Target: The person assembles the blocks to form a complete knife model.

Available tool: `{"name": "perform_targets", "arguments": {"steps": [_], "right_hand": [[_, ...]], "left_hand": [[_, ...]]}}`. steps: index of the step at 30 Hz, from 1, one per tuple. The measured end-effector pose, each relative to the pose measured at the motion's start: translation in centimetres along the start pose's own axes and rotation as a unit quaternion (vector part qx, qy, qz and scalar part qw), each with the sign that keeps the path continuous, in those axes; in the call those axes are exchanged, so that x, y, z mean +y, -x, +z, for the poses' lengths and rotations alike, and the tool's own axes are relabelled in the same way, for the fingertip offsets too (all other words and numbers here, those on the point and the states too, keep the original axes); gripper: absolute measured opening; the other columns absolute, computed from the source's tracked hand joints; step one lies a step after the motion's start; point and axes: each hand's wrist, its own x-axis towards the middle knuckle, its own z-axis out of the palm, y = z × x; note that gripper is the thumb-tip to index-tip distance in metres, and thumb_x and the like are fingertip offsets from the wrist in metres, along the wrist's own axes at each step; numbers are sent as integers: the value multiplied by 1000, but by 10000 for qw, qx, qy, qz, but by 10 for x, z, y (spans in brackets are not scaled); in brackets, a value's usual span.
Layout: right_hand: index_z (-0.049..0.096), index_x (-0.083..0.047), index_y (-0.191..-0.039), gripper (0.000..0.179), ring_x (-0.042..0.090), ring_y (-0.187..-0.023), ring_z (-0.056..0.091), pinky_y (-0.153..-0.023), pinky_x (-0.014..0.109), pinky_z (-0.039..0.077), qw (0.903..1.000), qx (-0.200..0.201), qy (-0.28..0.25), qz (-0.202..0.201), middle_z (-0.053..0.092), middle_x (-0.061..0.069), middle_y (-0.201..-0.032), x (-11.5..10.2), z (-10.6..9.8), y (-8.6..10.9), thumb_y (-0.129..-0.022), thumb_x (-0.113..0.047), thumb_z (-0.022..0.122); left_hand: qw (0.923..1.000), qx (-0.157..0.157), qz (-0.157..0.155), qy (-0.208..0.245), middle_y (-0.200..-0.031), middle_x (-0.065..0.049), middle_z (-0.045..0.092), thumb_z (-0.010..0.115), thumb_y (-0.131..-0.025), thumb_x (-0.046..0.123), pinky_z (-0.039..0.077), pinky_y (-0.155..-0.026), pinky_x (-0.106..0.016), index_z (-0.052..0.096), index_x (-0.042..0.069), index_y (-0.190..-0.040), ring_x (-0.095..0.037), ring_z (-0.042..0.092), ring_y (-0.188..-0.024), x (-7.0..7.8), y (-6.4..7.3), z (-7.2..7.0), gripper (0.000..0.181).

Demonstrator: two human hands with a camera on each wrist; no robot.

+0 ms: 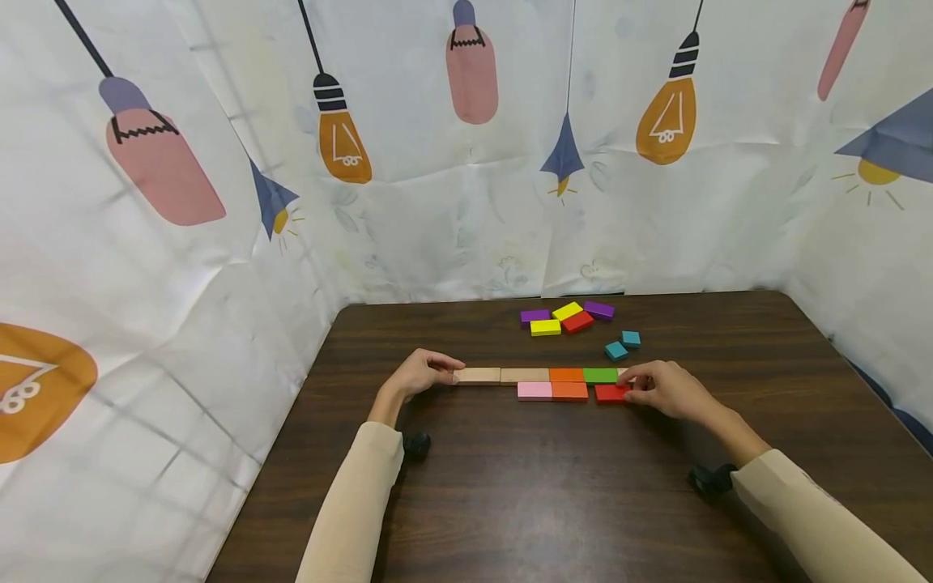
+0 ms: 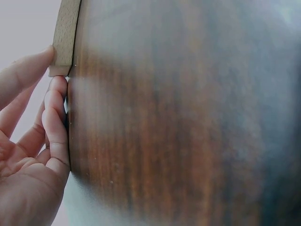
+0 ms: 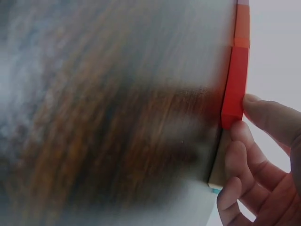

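Observation:
My left hand (image 1: 423, 372) holds the left end of a plain wooden block (image 1: 477, 376), with a fingertip on its top edge in the left wrist view. To the right, the same row runs through another wooden block (image 1: 525, 375), an orange block (image 1: 566, 375) and a green block (image 1: 601, 376). Right of the green one, a wooden block (image 3: 219, 165) is partly hidden by my right hand (image 1: 666, 390). That hand pinches the right end of a red block (image 1: 610, 394). Left of the red block, across a small gap, lie a front orange block (image 1: 569, 392) and a pink block (image 1: 534, 391).
Purple blocks (image 1: 599, 310), yellow blocks (image 1: 545, 328) and another red block (image 1: 578, 322) lie loosely together near the table's back edge. Two small teal blocks (image 1: 615, 351) sit behind the right end of the row. A patterned curtain (image 1: 466, 227) surrounds the dark wooden table (image 1: 525, 494).

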Motion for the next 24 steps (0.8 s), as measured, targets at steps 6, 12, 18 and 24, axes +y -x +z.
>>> {"name": "perform_targets", "arguments": {"steps": [6, 12, 18, 24], "right_hand": [[77, -15, -115, 24, 11, -70, 54, -61, 26, 44, 10000, 65, -13, -53, 67, -6, -83, 0, 2, -2, -93, -23, 77], [77, -15, -115, 22, 11, -70, 54, -60, 27, 44, 9999, 28, -78, -132, 68, -7, -84, -2, 2, -5, -94, -22, 75], [77, -16, -115, 23, 10, -70, 54, -61, 26, 45, 9998, -27, -62, -170, 67, -7, -82, -3, 4, -8, -94, -22, 75], [77, -16, -115, 23, 10, -69, 54, -60, 26, 44, 9998, -46, -75, -161, 67, -8, -82, -3, 6, -10, -93, -22, 76]], "left_hand": [[10000, -58, 61, 26, -122, -13, 74, 75, -94, 10, 55, -95, -42, 77, 8, -121, -20, 70, -100, -1, -1, -1, 27], [9999, -101, 120, 18, -123, -16, 73, 74, -94, 10, 54, -100, -48, 75, 7, -122, -22, 71, -102, 0, 0, -1, 28], [9999, -71, 130, -16, -121, -13, 74, 75, -94, 11, 54, -99, -46, 76, 7, -121, -21, 71, -101, 1, 0, -1, 28], [10000, -41, 49, -13, -121, -12, 75, 75, -93, 9, 55, -98, -44, 77, 9, -121, -21, 71, -101, 0, 0, -1, 28]]}}
